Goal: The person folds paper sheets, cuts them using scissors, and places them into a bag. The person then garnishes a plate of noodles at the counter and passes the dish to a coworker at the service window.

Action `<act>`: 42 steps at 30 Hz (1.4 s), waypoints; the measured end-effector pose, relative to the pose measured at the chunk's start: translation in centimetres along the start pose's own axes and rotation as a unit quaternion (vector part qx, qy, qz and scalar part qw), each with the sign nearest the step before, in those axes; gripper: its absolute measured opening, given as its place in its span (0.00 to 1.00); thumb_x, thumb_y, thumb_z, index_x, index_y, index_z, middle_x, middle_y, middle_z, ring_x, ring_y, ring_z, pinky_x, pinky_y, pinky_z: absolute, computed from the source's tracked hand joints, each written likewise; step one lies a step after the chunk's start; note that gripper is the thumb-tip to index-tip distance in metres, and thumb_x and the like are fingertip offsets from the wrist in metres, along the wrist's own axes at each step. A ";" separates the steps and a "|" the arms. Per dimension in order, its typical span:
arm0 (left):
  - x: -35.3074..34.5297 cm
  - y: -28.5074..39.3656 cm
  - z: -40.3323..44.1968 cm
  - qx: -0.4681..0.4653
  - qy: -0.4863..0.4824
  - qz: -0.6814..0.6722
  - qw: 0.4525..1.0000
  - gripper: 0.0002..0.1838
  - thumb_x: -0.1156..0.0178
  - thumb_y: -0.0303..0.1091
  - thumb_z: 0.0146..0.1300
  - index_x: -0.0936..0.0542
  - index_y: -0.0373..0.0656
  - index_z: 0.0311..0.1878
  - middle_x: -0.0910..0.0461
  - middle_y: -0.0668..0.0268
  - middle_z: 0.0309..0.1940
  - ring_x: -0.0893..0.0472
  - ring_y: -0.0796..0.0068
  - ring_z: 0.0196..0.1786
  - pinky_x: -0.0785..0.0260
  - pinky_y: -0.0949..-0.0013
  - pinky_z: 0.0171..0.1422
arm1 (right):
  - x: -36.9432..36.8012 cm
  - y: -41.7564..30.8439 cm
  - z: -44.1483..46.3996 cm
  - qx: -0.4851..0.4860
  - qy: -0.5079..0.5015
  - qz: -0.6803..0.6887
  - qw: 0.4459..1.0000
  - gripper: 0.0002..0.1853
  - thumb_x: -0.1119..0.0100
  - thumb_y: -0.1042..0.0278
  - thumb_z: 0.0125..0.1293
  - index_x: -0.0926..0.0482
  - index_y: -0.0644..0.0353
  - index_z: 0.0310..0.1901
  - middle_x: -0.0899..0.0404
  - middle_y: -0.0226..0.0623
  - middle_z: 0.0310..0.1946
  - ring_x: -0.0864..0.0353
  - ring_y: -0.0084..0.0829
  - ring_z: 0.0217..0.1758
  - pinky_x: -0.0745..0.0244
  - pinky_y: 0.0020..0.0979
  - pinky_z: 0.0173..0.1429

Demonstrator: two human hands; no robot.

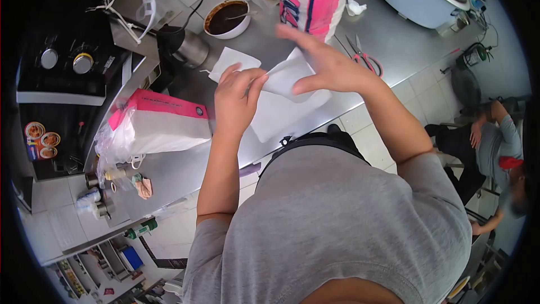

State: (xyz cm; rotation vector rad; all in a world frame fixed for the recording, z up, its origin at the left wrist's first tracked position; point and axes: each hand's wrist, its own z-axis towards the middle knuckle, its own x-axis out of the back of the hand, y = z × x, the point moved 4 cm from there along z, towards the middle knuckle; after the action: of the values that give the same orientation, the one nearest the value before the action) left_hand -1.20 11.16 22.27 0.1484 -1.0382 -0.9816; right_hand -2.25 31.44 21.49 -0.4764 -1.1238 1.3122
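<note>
My left hand (239,93) is closed in a pinch on the edge of a white paper napkin (288,73), which is raised above the counter. Beside the napkin's other side, my right hand (332,67) is open with fingers spread and slightly blurred; its thumb is near the paper. Under the hands a larger white sheet (284,118) lies flat on the steel counter (225,160). Another white piece of paper (239,61) lies just behind my left hand. Whether my right thumb touches the napkin I cannot tell.
A white bowl of dark sauce (228,19) with a spoon stands at the back, next to a metal kettle (191,50). Pink-and-white packs (163,124) (312,0) flank the hands. Scissors (365,59) lie right. A person (489,141) sits at the far right.
</note>
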 end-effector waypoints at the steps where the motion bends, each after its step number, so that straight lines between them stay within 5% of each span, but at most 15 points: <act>1: -0.3 0.7 0.3 -0.005 0.001 -0.006 1.000 0.07 0.35 0.34 0.59 0.19 0.41 0.33 0.16 0.63 0.32 0.18 0.66 0.37 0.28 0.64 0.52 | -0.4 -0.7 0.3 0.011 -0.045 -0.051 0.998 0.28 0.34 0.64 0.56 0.28 0.64 0.57 0.22 0.36 0.53 0.25 0.33 0.56 0.33 0.33 0.62; 4: -0.3 1.3 0.5 0.097 -0.044 -0.074 0.992 0.10 0.32 0.36 0.55 0.19 0.40 0.34 0.17 0.62 0.30 0.18 0.68 0.35 0.28 0.68 0.43 | 0.8 0.7 1.7 -0.178 -0.127 -0.001 0.976 0.15 0.34 0.69 0.54 0.20 0.67 0.42 0.17 0.35 0.42 0.20 0.27 0.45 0.27 0.27 0.52; 7: -1.5 -2.4 -1.3 0.222 -0.238 -0.120 0.938 0.14 0.29 0.36 0.52 0.19 0.38 0.36 0.18 0.61 0.31 0.19 0.71 0.36 0.30 0.72 0.43 | 2.5 3.4 0.6 -0.210 -0.054 0.151 0.964 0.16 0.32 0.66 0.52 0.19 0.65 0.40 0.17 0.35 0.33 0.20 0.25 0.36 0.27 0.26 0.44; 10: -3.9 -11.1 -6.5 0.386 -0.306 -0.147 0.858 0.16 0.29 0.36 0.52 0.19 0.33 0.37 0.18 0.58 0.32 0.19 0.70 0.37 0.30 0.71 0.45 | 2.9 6.3 -1.2 -0.291 -0.020 0.189 0.938 0.13 0.36 0.73 0.55 0.19 0.64 0.43 0.17 0.34 0.35 0.19 0.22 0.35 0.25 0.26 0.44; 13: -5.5 -15.3 -10.8 0.497 -0.163 -0.281 0.804 0.15 0.31 0.35 0.55 0.20 0.31 0.36 0.18 0.59 0.31 0.19 0.68 0.37 0.28 0.68 0.44 | 0.2 13.0 -3.4 -0.356 0.011 0.176 0.918 0.15 0.37 0.76 0.55 0.20 0.66 0.46 0.17 0.34 0.37 0.19 0.24 0.35 0.24 0.27 0.45; 19: -8.9 -20.7 -16.3 0.559 -0.120 -0.261 0.778 0.15 0.34 0.35 0.59 0.22 0.35 0.45 0.18 0.62 0.31 0.19 0.73 0.30 0.26 0.70 0.36 | -5.8 23.9 -6.9 -0.341 0.045 -0.043 0.938 0.20 0.33 0.70 0.48 0.20 0.66 0.45 0.17 0.46 0.36 0.18 0.41 0.39 0.25 0.35 0.46; 25: -9.0 -20.4 -16.5 0.548 -0.040 -0.254 0.796 0.10 0.36 0.33 0.60 0.24 0.37 0.30 0.23 0.65 0.22 0.23 0.77 0.21 0.29 0.73 0.23 | -6.3 24.9 -7.2 -0.308 0.106 -0.094 0.941 0.18 0.32 0.69 0.48 0.21 0.64 0.42 0.18 0.48 0.37 0.18 0.44 0.42 0.26 0.36 0.48; 37: -9.3 -21.4 -16.5 0.563 -0.042 -0.231 0.792 0.11 0.37 0.34 0.62 0.26 0.37 0.34 0.21 0.62 0.25 0.20 0.74 0.22 0.27 0.70 0.22 | -6.7 22.9 -6.6 -0.345 0.130 -0.126 0.921 0.19 0.30 0.68 0.48 0.23 0.63 0.43 0.18 0.48 0.36 0.19 0.47 0.41 0.26 0.38 0.46; 40: -9.0 -20.6 -16.0 0.566 -0.040 -0.173 0.805 0.11 0.36 0.33 0.59 0.25 0.35 0.34 0.22 0.62 0.22 0.21 0.67 0.21 0.27 0.66 0.24 | -6.7 21.7 -6.3 -0.327 0.130 -0.164 0.921 0.21 0.31 0.67 0.50 0.24 0.62 0.45 0.20 0.49 0.42 0.20 0.48 0.43 0.27 0.39 0.48; 42: -7.8 -18.6 -14.6 0.498 -0.085 0.038 0.862 0.12 0.35 0.34 0.56 0.24 0.36 0.38 0.21 0.58 0.29 0.19 0.61 0.32 0.26 0.62 0.36 | -6.8 20.1 -5.9 -0.283 0.154 -0.210 0.923 0.21 0.32 0.66 0.51 0.24 0.61 0.47 0.22 0.49 0.48 0.22 0.48 0.48 0.28 0.41 0.53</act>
State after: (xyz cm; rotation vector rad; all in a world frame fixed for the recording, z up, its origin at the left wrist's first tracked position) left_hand -2.39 1.30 -0.56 0.8777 -1.6291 -0.2990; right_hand -6.59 32.16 -0.09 -0.7837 -1.2443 0.5010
